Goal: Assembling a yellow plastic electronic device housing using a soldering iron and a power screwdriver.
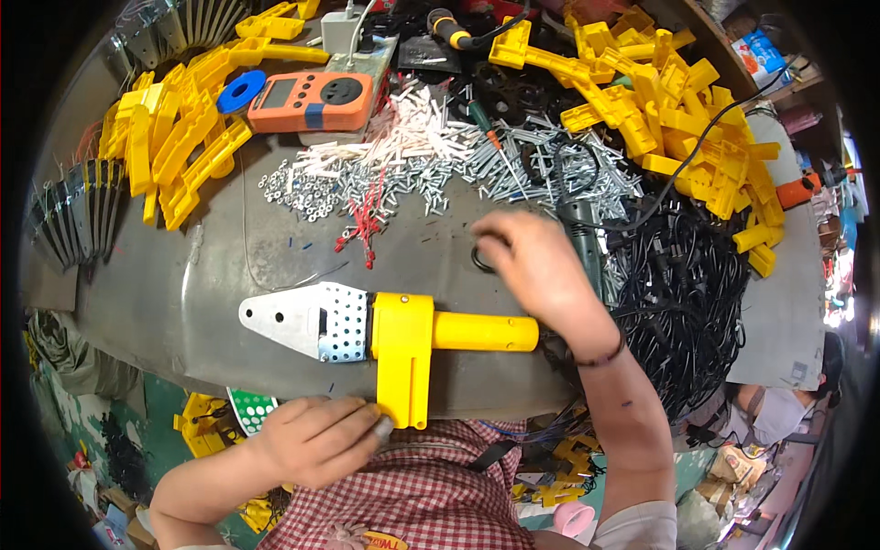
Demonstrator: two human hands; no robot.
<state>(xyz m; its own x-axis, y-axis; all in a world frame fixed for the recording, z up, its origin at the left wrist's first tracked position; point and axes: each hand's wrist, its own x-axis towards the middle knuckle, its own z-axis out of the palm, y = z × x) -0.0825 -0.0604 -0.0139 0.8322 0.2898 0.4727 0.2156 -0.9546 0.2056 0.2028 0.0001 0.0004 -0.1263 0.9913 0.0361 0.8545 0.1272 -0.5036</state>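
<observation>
A yellow plastic-pipe welding iron [404, 344] lies across the table in front of me. Its pointed, perforated metal plate [302, 321] faces left and its round handle [486, 332] faces right. My left hand [316, 440] is at the near table edge, fingers pressed together and curled. Its fingertips reach the lower corner of the yellow housing; the thumb is hidden. My right hand [541, 266] hangs above the table beyond the handle, slightly blurred. Its fingers curl in toward the thumb, and what they may hold is hidden. A dark ring [481, 260] shows just below its fingertips.
Piles of screws [541, 165], nuts [298, 192] and white sleeves [412, 124] lie farther back. An orange meter [312, 99] stands behind them. Yellow housings are heaped at left [183, 137] and right [660, 101]. Black cables [683, 302] and a dark-green power screwdriver [582, 243] flank my right arm.
</observation>
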